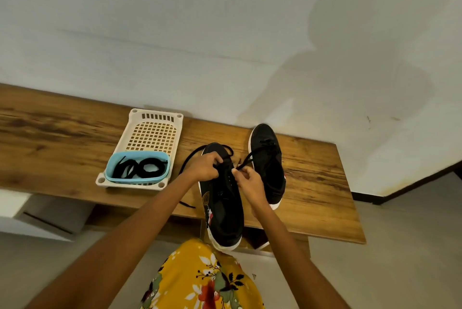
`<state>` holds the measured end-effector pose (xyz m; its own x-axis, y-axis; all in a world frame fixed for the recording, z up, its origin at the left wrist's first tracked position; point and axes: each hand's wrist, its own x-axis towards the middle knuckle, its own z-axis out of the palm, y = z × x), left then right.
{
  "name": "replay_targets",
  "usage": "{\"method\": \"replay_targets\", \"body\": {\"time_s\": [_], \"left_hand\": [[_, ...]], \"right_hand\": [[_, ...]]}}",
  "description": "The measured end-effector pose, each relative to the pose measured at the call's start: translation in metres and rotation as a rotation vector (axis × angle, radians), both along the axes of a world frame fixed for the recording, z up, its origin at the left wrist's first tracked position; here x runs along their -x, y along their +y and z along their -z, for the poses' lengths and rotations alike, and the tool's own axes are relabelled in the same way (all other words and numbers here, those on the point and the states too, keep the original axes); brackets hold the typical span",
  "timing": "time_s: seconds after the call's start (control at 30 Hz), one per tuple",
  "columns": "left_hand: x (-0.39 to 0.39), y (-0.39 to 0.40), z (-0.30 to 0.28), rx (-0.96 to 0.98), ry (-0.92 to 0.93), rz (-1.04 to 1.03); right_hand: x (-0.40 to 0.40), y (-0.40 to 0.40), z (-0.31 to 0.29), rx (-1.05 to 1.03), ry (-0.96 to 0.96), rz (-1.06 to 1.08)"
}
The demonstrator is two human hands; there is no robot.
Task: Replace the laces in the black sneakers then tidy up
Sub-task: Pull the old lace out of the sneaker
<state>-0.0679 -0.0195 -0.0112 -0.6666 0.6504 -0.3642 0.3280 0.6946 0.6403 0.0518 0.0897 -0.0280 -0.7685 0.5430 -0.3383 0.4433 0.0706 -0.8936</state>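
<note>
A black sneaker [222, 211] with a white sole lies in the middle of the wooden bench [320, 183], its heel hanging over the front edge. My left hand [205, 167] pinches the black lace [186, 162] at the eyelets near the toe; one end loops off to the left. My right hand [247, 180] pinches the other lace end, which runs up and right over the second sneaker. That second black sneaker [268, 158] stands just to the right, laced.
A white perforated tray [150, 131] sits on the bench to the left of the shoes. A blue tub [137, 167] at its near end holds coiled black laces [147, 167]. A white wall backs the bench. My yellow floral clothing [200, 278] shows below.
</note>
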Motion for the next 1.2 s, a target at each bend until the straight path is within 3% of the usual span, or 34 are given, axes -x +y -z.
{"method": "replay_targets", "body": {"time_s": [0.13,0.23,0.4,0.63,0.77,0.9,0.97,1.07,1.2], "left_hand": [[-0.001,-0.021,0.006,-0.290,-0.222,-0.133],[-0.002,-0.025,0.007,-0.291,-0.256,-0.124],[-0.007,-0.010,0.010,-0.002,0.282,0.036],[-0.015,0.001,-0.012,0.167,0.647,0.255],[-0.004,0.009,-0.033,0.083,0.457,0.159],[0.005,0.025,-0.048,0.005,-0.123,0.015],[0.007,0.030,-0.050,-0.041,-0.351,-0.096],[0.008,0.028,-0.041,-0.097,-0.353,-0.087],[0.009,0.014,-0.027,-0.089,-0.176,0.043]], "right_hand": [[-0.005,-0.012,-0.004,-0.283,-0.064,-0.185],[-0.006,-0.013,-0.010,-0.306,0.014,-0.041],[-0.016,-0.010,-0.014,-0.226,0.068,0.107],[-0.016,-0.012,-0.013,-0.384,0.086,-0.076],[-0.009,-0.018,-0.014,-0.463,0.027,-0.233],[0.002,-0.028,-0.015,-0.556,-0.166,-0.360],[0.003,-0.030,-0.012,-0.476,-0.155,-0.322],[0.004,-0.028,-0.005,-0.247,-0.025,-0.171],[0.011,-0.025,-0.006,-0.095,0.013,-0.034]]}}
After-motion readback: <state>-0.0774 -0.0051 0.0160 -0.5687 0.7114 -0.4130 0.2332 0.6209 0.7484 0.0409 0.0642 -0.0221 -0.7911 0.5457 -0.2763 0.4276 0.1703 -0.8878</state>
